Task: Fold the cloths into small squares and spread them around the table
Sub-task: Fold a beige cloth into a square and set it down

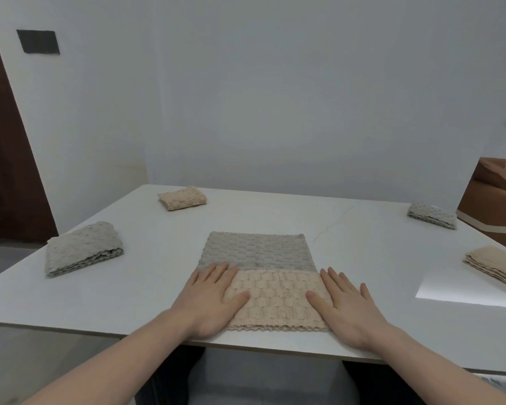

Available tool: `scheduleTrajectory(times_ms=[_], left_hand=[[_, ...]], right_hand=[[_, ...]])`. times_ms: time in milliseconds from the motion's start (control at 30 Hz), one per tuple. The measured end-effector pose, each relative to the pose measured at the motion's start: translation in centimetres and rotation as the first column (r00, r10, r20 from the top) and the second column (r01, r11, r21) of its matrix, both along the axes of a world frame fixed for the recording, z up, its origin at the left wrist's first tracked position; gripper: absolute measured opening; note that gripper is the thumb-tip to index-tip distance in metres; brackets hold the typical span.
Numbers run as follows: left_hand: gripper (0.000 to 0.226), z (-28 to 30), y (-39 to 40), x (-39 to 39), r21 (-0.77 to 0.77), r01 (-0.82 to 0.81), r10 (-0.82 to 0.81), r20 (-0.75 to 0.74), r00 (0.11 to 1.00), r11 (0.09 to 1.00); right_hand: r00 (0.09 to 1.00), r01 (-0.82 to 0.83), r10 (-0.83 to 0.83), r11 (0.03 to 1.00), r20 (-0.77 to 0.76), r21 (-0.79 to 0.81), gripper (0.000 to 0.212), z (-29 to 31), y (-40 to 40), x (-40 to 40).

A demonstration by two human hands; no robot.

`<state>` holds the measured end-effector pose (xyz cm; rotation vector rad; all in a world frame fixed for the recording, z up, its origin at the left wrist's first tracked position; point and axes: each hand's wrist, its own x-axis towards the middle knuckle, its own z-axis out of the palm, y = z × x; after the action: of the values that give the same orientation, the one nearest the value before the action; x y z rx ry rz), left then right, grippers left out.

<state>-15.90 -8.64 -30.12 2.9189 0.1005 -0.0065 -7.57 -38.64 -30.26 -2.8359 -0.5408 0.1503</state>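
I count five cloths on the desk (pixel 362 229): four folded squares, two grey (pixel 84 248) (pixel 432 219) and two beige (pixel 182 197) (pixel 497 266), plus one half-folded cloth (pixel 263 276) at the near edge. My left hand (pixel 209 299) and right hand (pixel 348 302) lie flat on its two ends, fingers straight and spread, its beige flap between them. The right beige square is cut off by the frame.

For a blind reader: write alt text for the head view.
Left hand and right hand press flat on a half-folded grey-and-beige textured cloth at the white table's near edge; four folded cloths lie spread around it.
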Motion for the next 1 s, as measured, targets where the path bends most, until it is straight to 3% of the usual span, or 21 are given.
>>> scheduleTrajectory(times_ms=[367, 500, 767, 867, 1000], left_hand=[[0.076, -0.5, 2.4, -0.4, -0.167, -0.100, 0.118, 0.100, 0.988, 0.981], [0.057, -0.1, 2.4, 0.7, -0.249, -0.170, 0.206, 0.128, 0.970, 0.954], [0.050, -0.8, 2.1, 0.5, -0.223, -0.155, 0.205, 0.218, 0.954, 0.962], [0.049, -0.8, 2.0, 0.3, -0.222, -0.148, 0.200, 0.235, 0.951, 0.964], [0.048, -0.7, 1.9, 0.2, -0.243, -0.145, 0.206, 0.248, 0.947, 0.959]], right_hand=[[0.994, 0.106, -0.107, 0.994, -0.034, -0.017, 0.081, 0.8, -1.8, 1.4], [0.984, 0.178, -0.179, 0.980, 0.003, 0.089, 0.069, 1.6, -1.5, 2.8], [0.962, 0.272, -0.258, 0.937, -0.090, 0.219, 0.024, 2.0, -1.3, 4.2], [0.951, 0.306, -0.273, 0.900, -0.145, 0.311, 0.019, 2.7, -0.9, 4.2], [0.924, 0.382, -0.324, 0.780, -0.202, 0.495, 0.021, 4.4, -0.4, 3.9]])
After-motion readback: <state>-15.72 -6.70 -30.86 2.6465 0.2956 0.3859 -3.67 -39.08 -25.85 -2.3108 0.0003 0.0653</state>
